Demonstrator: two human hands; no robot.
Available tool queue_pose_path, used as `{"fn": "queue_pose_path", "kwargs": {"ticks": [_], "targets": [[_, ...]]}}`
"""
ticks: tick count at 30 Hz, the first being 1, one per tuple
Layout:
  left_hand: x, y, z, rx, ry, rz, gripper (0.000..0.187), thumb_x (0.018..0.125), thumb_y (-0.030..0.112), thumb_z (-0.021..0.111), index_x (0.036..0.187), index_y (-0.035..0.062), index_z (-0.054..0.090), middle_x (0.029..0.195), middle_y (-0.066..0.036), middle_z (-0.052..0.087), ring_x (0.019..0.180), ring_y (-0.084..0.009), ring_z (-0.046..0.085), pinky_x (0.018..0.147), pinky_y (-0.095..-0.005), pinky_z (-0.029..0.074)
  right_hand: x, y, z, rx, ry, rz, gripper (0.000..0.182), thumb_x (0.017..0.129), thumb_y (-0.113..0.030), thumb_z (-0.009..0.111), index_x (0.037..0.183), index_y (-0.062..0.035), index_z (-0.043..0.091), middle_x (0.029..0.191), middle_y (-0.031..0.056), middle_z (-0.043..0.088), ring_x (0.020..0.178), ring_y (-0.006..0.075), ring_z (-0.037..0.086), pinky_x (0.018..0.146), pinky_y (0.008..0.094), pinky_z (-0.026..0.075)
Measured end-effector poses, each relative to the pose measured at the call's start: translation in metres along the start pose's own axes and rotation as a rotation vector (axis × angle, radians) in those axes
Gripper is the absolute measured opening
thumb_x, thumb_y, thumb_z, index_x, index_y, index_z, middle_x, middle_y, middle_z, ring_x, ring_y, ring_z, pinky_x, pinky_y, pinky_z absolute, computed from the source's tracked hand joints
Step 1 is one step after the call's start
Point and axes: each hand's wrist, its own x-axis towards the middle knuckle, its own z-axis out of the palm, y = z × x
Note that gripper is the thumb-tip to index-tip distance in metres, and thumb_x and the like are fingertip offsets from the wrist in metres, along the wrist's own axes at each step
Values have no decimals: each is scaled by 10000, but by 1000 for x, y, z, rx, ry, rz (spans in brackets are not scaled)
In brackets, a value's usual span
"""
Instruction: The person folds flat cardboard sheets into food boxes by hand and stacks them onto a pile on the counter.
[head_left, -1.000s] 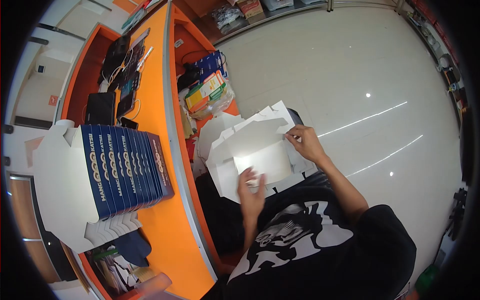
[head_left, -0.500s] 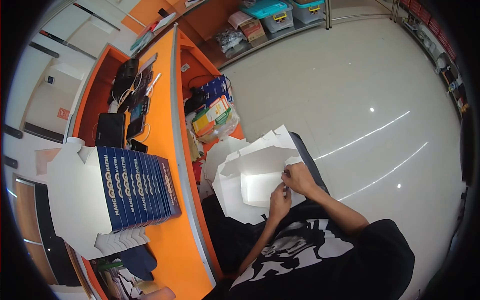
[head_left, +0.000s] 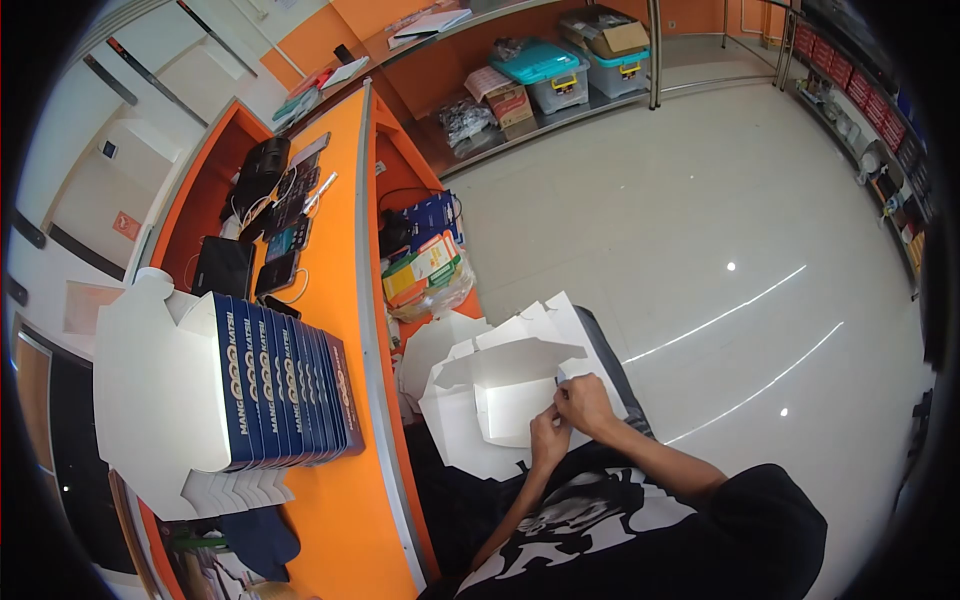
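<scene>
A white cardboard box (head_left: 510, 408), partly folded up with its flaps raised, rests before me. At its near right corner my left hand (head_left: 549, 440) pinches the cardboard edge. My right hand (head_left: 586, 403) is just beside it, its fingers closed on the same corner. The fingers of both hands nearly touch, and the exact fold between them is hidden. More flat white card lies under and behind the box. On the orange counter at the left stands a stack of nested blue and white boxes (head_left: 290, 390) with printed lettering.
The orange counter (head_left: 340, 240) carries phones, a black tablet (head_left: 224, 268) and cables. Under it sits a plastic bag (head_left: 440, 290) with colourful packets. Storage bins with teal lids (head_left: 540, 62) stand on a low shelf at the back. A stocked rack lines the far right.
The view has shifted, so the counter, box and hands appear lower in the frame. Both hands remain at the same corner of the box, and a raised flap now leans over its opening.
</scene>
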Motion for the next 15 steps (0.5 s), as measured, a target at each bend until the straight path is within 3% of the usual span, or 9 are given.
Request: {"fn": "queue_pose_path", "kwargs": {"ticks": [5, 9, 15], "targets": [[-1, 5, -3, -35, 18, -25, 294, 852, 51, 658, 1128, -46, 683, 980, -248, 736, 959, -340, 735, 776, -403, 568, -9, -3, 4, -157, 1, -59, 268, 803, -229, 661, 693, 7, 722, 658, 249, 654, 616, 429, 664, 635, 499, 559], [0, 7, -2, -127, 68, 81, 321, 885, 47, 631, 1194, -34, 658, 1012, -224, 736, 997, -292, 730, 781, -394, 570, -8, -10, -8, -100, -22, -28, 271, 820, -232, 656, 715, 7, 730, 668, 250, 657, 626, 429, 668, 630, 506, 555], [6, -13, 1, -157, 30, 9, 369, 946, 87, 621, 1302, -8, 622, 1045, -208, 736, 1030, -291, 724, 783, -367, 574, -16, 7, -4, -122, -68, -87, 315, 896, -270, 652, 777, 6, 744, 697, 242, 676, 667, 414, 692, 651, 470, 569]]}}
